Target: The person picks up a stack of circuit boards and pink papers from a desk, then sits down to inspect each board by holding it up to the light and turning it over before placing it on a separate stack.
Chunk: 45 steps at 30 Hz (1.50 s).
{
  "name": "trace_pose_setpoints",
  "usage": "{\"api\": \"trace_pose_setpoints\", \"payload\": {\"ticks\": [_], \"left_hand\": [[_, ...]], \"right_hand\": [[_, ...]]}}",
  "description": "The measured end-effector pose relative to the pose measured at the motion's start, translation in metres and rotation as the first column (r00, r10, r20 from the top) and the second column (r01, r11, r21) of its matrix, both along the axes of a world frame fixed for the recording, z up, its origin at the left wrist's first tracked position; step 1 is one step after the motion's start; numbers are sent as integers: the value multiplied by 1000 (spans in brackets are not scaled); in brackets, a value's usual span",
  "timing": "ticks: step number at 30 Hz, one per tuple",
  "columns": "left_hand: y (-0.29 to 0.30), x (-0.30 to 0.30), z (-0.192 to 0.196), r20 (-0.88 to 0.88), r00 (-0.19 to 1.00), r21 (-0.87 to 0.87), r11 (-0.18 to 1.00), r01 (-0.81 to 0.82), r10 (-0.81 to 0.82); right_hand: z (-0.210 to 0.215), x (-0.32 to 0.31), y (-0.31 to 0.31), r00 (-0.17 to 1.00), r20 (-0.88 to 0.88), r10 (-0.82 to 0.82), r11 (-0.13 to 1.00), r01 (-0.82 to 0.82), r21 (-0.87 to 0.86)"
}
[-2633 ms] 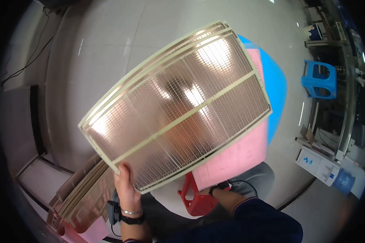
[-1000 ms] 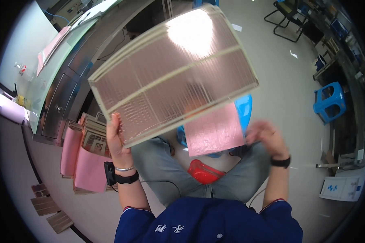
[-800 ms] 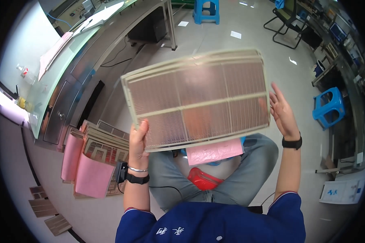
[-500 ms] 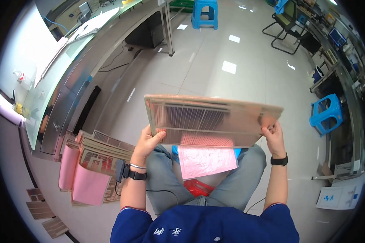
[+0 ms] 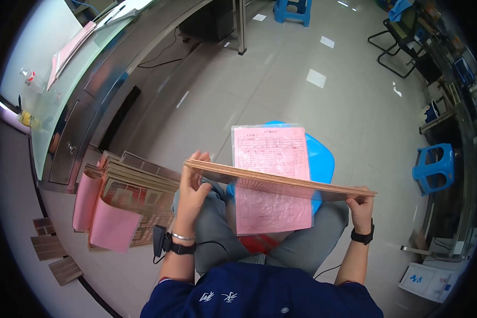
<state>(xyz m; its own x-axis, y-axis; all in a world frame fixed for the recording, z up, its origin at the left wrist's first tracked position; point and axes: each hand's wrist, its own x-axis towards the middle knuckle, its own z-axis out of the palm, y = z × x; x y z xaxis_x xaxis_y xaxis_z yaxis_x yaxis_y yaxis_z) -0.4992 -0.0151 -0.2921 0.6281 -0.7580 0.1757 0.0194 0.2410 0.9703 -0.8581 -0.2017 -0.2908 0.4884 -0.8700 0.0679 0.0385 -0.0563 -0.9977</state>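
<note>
A thin stack of copper-coloured circuit board panels (image 5: 281, 180) stands nearly edge-on above my lap, its layered upper edge sloping down to the right. At its left end is my left hand (image 5: 192, 188), fingers on the far side and thumb on the near side. My right hand (image 5: 361, 209) pinches the right end between thumb and fingers. Behind and below the panels, a pink printed form (image 5: 273, 151) in a clear sleeve lies on a blue stool (image 5: 320, 159) between my knees. The panels hide the form's middle.
Left on the floor, more circuit board panels (image 5: 127, 197) are stacked with pink sheets (image 5: 114, 228). A glass-topped metal desk (image 5: 63, 153) stands beyond them. Another blue stool (image 5: 433, 168) and a workbench line the right. A chair (image 5: 403, 32) is at the far right.
The panels have turned from showing their broad face to nearly edge-on, uncovering the form and stool. My left fingers have risen over the left end; my right hand has moved lower.
</note>
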Motion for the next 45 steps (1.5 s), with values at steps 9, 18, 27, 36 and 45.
{"api": "trace_pose_setpoints", "payload": {"ticks": [9,18,27,36,45], "left_hand": [[-16,-20,42,-86,960,-59,961,-271,266],[-10,-29,57,-162,940,-14,952,-307,301],[-4,-29,64,-169,953,5,967,-254,252],[0,-29,62,-127,966,15,974,-226,226],[0,-31,65,-96,971,61,975,-213,218]], "right_hand": [[45,11,0,987,131,88,993,-76,-89],[120,31,-25,860,-303,411,887,-454,-83],[127,49,-33,719,-456,524,789,-612,-59],[122,50,-38,675,-477,563,750,-660,-48],[122,49,-43,579,-477,661,647,-762,-26]]}}
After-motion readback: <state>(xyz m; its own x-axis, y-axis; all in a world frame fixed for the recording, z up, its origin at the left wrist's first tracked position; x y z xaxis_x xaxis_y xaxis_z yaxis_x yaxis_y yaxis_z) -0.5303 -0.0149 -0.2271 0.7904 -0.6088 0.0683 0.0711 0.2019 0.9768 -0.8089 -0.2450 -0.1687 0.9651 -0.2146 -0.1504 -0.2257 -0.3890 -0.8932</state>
